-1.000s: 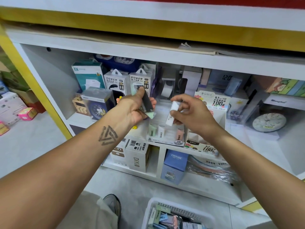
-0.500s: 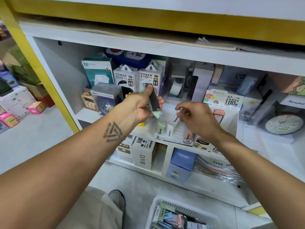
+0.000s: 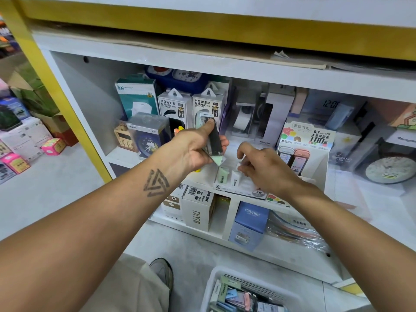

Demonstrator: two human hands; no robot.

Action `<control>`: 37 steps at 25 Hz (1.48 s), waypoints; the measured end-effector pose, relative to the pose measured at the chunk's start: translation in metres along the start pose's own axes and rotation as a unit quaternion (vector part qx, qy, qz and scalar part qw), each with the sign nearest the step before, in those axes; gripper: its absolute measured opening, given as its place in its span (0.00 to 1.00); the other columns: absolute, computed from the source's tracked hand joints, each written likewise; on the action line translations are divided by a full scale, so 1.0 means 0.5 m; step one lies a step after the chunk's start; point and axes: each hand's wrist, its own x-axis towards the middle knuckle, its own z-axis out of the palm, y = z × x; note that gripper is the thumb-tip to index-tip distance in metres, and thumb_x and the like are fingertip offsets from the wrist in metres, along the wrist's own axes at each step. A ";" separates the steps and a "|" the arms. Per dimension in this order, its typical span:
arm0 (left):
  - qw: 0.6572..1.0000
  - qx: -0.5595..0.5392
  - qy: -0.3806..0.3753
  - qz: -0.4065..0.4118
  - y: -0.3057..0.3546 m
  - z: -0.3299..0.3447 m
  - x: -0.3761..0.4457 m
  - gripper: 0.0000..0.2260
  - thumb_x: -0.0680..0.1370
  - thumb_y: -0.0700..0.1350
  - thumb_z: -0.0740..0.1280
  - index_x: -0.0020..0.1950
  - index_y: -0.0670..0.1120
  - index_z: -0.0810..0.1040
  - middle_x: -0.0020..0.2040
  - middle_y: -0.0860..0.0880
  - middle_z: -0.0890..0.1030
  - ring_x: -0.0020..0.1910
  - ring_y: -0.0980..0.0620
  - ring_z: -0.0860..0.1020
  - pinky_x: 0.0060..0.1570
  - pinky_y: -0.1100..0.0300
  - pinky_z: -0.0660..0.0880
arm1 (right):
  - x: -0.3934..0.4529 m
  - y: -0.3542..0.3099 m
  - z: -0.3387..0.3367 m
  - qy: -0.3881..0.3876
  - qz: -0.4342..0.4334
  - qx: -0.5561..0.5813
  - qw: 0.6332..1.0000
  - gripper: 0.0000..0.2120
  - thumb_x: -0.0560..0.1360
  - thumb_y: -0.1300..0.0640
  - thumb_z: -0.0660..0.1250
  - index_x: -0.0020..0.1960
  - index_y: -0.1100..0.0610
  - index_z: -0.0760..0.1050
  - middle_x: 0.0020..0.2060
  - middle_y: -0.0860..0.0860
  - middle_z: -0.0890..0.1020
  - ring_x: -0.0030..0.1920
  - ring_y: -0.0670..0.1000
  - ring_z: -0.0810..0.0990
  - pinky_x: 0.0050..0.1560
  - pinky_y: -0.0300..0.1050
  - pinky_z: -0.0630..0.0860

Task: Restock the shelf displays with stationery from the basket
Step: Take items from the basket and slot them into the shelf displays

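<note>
My left hand (image 3: pixel 193 149) grips a small stack of erasers (image 3: pixel 213 140), a dark one in front and a pale green one behind, held up before the shelf. My right hand (image 3: pixel 265 170) reaches down into the white eraser display box (image 3: pixel 238 190) on the shelf, its curled fingertips pinching a white eraser (image 3: pixel 240 165) at the box's slots. A green eraser (image 3: pixel 222 176) and another white eraser (image 3: pixel 235 180) stand upright in the box. The white basket (image 3: pixel 216 280) with several loose stationery items sits on the floor at the bottom.
Power bank boxes (image 3: pixel 174 109), a clock box (image 3: pixel 146 136) and a tape dispenser (image 3: pixel 245 118) stand behind the display. A pencil lead display (image 3: pixel 306 140) is right of it. Boxes (image 3: pixel 199 212) fill the lower shelf. My shoe (image 3: pixel 162 273) is beside the basket.
My right hand has lowered the white eraser from chest height down into the display box. The left hand keeps its stack in the same place.
</note>
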 end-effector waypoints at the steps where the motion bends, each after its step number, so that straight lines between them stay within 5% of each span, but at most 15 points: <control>1: 1.000 -0.002 -0.006 -0.002 -0.001 0.002 -0.002 0.13 0.81 0.51 0.64 0.50 0.40 0.75 0.37 0.43 0.81 0.26 0.50 0.81 0.27 0.60 0.79 | -0.003 -0.002 0.002 -0.011 -0.005 -0.028 1.000 0.07 0.80 0.59 0.66 0.49 0.50 0.69 0.38 0.51 0.80 0.38 0.54 0.79 0.38 0.50 0.79; 4: 0.999 -0.010 -0.032 -0.009 -0.004 0.012 -0.009 0.14 0.81 0.51 0.64 0.49 0.40 0.76 0.33 0.43 0.82 0.27 0.49 0.82 0.30 0.59 0.80 | -0.007 -0.012 -0.005 -0.032 0.006 -0.095 0.995 0.05 0.79 0.60 0.65 0.49 0.51 0.78 0.41 0.51 0.82 0.42 0.56 0.80 0.44 0.51 0.78; 6: 0.999 -0.013 -0.048 -0.011 -0.006 0.025 -0.015 0.14 0.81 0.52 0.63 0.51 0.40 0.77 0.35 0.43 0.83 0.29 0.49 0.82 0.33 0.58 0.80 | -0.002 -0.022 -0.020 0.021 0.024 -0.049 0.998 0.08 0.79 0.61 0.65 0.52 0.53 0.81 0.45 0.51 0.85 0.45 0.54 0.81 0.48 0.50 0.79; 8: 0.998 -0.029 -0.059 -0.015 -0.007 0.041 -0.019 0.15 0.82 0.52 0.63 0.55 0.40 0.76 0.39 0.43 0.82 0.30 0.49 0.82 0.32 0.57 0.81 | 0.003 -0.035 -0.043 0.067 0.083 0.152 0.983 0.08 0.78 0.64 0.65 0.50 0.56 0.81 0.43 0.52 0.86 0.44 0.53 0.84 0.48 0.49 0.81; 10: 0.996 -0.053 -0.063 -0.019 -0.011 0.056 -0.021 0.17 0.82 0.52 0.62 0.55 0.38 0.76 0.41 0.43 0.81 0.35 0.47 0.81 0.31 0.54 0.81 | -0.003 -0.051 -0.059 0.019 0.153 0.416 0.896 0.06 0.77 0.67 0.67 0.53 0.61 0.78 0.42 0.58 0.86 0.42 0.57 0.87 0.44 0.48 0.83; 13: 0.997 -0.018 -0.066 -0.022 -0.019 0.071 -0.023 0.20 0.82 0.56 0.60 0.47 0.41 0.80 0.40 0.46 0.82 0.39 0.49 0.79 0.32 0.57 0.81 | -0.018 -0.062 -0.054 -0.005 0.178 0.512 0.840 0.13 0.74 0.67 0.73 0.57 0.68 0.75 0.41 0.64 0.86 0.38 0.57 0.87 0.40 0.43 0.83; 17: 0.999 0.041 -0.018 0.000 -0.004 0.065 -0.012 0.20 0.80 0.61 0.60 0.54 0.47 0.82 0.43 0.50 0.84 0.36 0.53 0.79 0.35 0.61 0.73 | -0.022 -0.050 -0.074 0.043 0.209 0.496 0.841 0.07 0.73 0.68 0.73 0.51 0.65 0.80 0.39 0.62 0.86 0.34 0.54 0.86 0.34 0.39 0.81; 20: 0.999 0.036 0.022 0.018 0.020 0.040 0.001 0.22 0.80 0.61 0.60 0.64 0.47 0.79 0.44 0.52 0.83 0.27 0.55 0.80 0.27 0.66 0.74 | -0.026 -0.025 -0.090 0.056 0.204 0.492 0.845 0.07 0.73 0.68 0.74 0.51 0.64 0.82 0.39 0.62 0.86 0.38 0.57 0.87 0.39 0.41 0.83; 24: 0.998 0.052 0.031 0.008 0.022 0.015 0.004 0.20 0.81 0.60 0.59 0.60 0.48 0.79 0.36 0.54 0.84 0.35 0.56 0.79 0.36 0.61 0.70 | -0.013 -0.015 -0.082 0.087 0.187 0.491 0.846 0.04 0.74 0.67 0.73 0.49 0.63 0.84 0.42 0.59 0.86 0.42 0.55 0.87 0.48 0.41 0.83; 27: 0.998 0.059 0.029 0.003 0.019 0.001 0.004 0.15 0.81 0.59 0.60 0.53 0.49 0.79 0.33 0.53 0.84 0.35 0.54 0.80 0.40 0.60 0.70 | 0.010 -0.008 -0.065 0.112 0.163 0.373 0.907 0.05 0.75 0.65 0.73 0.51 0.60 0.85 0.40 0.53 0.86 0.42 0.49 0.85 0.52 0.39 0.81; 31: 0.998 0.065 0.013 -0.007 0.019 -0.014 0.001 0.13 0.81 0.56 0.61 0.51 0.48 0.76 0.38 0.48 0.83 0.33 0.51 0.79 0.36 0.60 0.73 | 0.031 -0.013 -0.033 0.135 0.089 0.114 0.980 0.13 0.75 0.65 0.73 0.57 0.55 0.82 0.40 0.46 0.80 0.40 0.40 0.78 0.44 0.23 0.71; 37: 0.994 0.107 -0.014 -0.023 0.023 -0.037 -0.001 0.15 0.82 0.56 0.60 0.55 0.46 0.76 0.40 0.48 0.82 0.27 0.52 0.79 0.26 0.65 0.75 | 0.039 -0.025 0.012 0.086 -0.015 0.024 0.996 0.10 0.75 0.63 0.72 0.56 0.56 0.84 0.45 0.51 0.86 0.45 0.51 0.83 0.52 0.51 0.81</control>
